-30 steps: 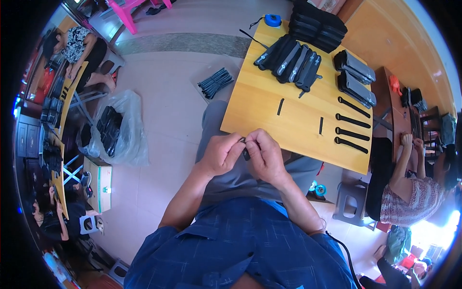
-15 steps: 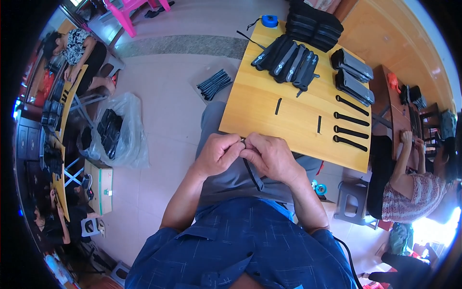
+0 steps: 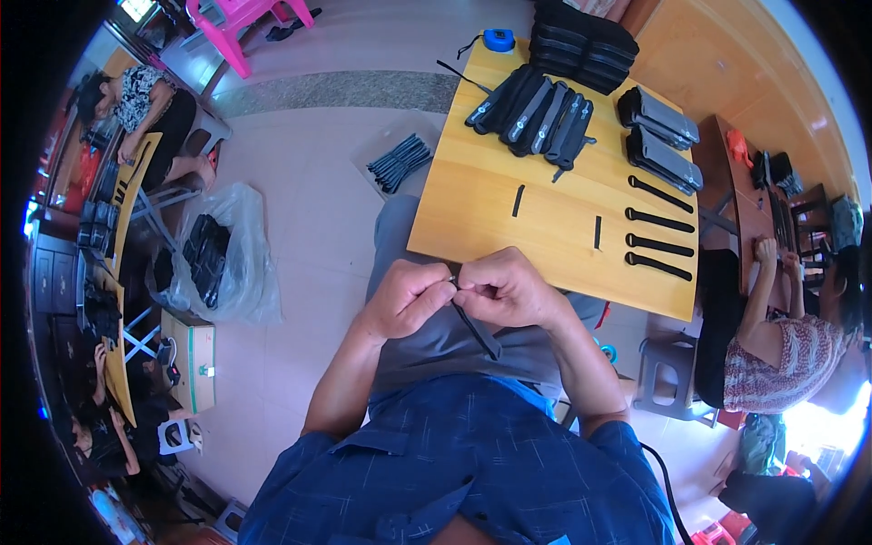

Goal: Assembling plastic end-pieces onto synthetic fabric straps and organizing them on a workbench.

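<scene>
Over my lap, just off the near edge of the wooden table [image 3: 545, 241], my left hand [image 3: 409, 297] and my right hand [image 3: 505, 288] meet in pinches. Between them is one end of a dark strap [image 3: 475, 331], whose free length hangs down toward my shirt. A tiny light-coloured bit shows at the fingertips, too small to name. On the table's right side several black straps [image 3: 658, 243] with looped ends lie in a column. Two short black strips [image 3: 519, 201] lie apart nearer the middle.
Black and grey pouches [image 3: 536, 118] cover the table's far part, beside stacked black bundles [image 3: 583, 45] and a blue tape measure [image 3: 499, 39]. Bundled dark strips [image 3: 400, 163] lie left of the table. A plastic bag [image 3: 241, 254] stands on the floor. People work at side tables.
My right hand's fingers have shifted and lifted slightly, spreading a little from my left fingertips. The strap stays between both hands. The whole view has shifted slightly.
</scene>
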The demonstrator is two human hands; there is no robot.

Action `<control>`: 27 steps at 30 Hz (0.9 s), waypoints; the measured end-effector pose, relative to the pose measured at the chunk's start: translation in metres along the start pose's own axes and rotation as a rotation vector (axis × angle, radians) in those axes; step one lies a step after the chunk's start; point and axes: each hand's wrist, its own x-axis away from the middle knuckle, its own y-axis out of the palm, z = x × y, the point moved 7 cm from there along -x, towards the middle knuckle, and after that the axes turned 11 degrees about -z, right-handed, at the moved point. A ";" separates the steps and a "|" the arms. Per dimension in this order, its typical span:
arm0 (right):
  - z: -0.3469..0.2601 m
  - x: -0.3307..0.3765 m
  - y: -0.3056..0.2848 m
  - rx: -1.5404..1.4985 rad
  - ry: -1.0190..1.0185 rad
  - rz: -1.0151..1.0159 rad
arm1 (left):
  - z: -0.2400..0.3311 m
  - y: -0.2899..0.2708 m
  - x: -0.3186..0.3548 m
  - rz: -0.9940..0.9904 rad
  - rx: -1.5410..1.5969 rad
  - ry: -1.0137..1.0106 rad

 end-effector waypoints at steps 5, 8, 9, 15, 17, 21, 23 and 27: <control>0.015 0.009 0.001 -0.312 -0.027 0.258 | -0.008 0.008 -0.006 0.063 0.201 0.048; 0.030 0.013 0.006 -0.444 -0.022 0.412 | -0.024 0.018 -0.005 0.189 0.449 -0.009; 0.032 0.012 0.009 -0.444 -0.022 0.412 | -0.033 0.023 -0.003 0.254 0.574 -0.053; 0.007 0.004 0.002 -0.173 -0.078 0.310 | -0.019 0.010 -0.001 0.264 0.432 -0.006; 0.005 0.002 0.001 -0.209 -0.108 0.283 | -0.005 0.007 -0.004 0.239 0.279 0.069; 0.015 0.010 0.005 -0.201 -0.088 0.366 | -0.006 0.011 -0.005 0.306 0.301 -0.008; 0.024 0.019 0.010 -0.249 -0.046 0.531 | -0.011 0.020 -0.005 0.341 0.346 -0.018; 0.054 0.075 -0.026 -0.361 0.152 1.150 | -0.036 0.013 0.012 0.632 0.457 -0.027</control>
